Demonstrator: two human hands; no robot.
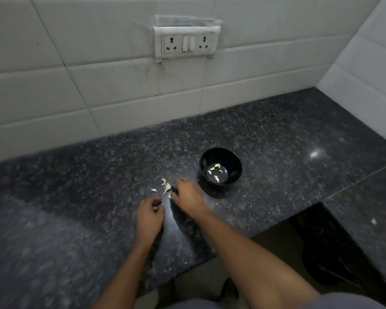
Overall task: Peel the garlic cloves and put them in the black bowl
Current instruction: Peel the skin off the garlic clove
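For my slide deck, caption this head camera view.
Both hands, left hand and right hand, reach toward garlic cloves beside the black bowl.

Two bare forearms, no watch or rings on the left hand (149, 216) or right hand (188, 195); a grey short sleeve (352, 301) covers the right upper arm.

Domestic kitchen. The work surface is a dark speckled polished-stone table (265, 141) set into a corner, with a second slab (366, 197) joined at the right. The walls (98, 90) behind and to the right are faced in pale rectangular glazed tiles. A wall-mounted plate with two sockets and switches (186, 43) sits above the table. A black bowl (220, 169) holding peeled garlic cloves (216, 179) indicates food preparation.
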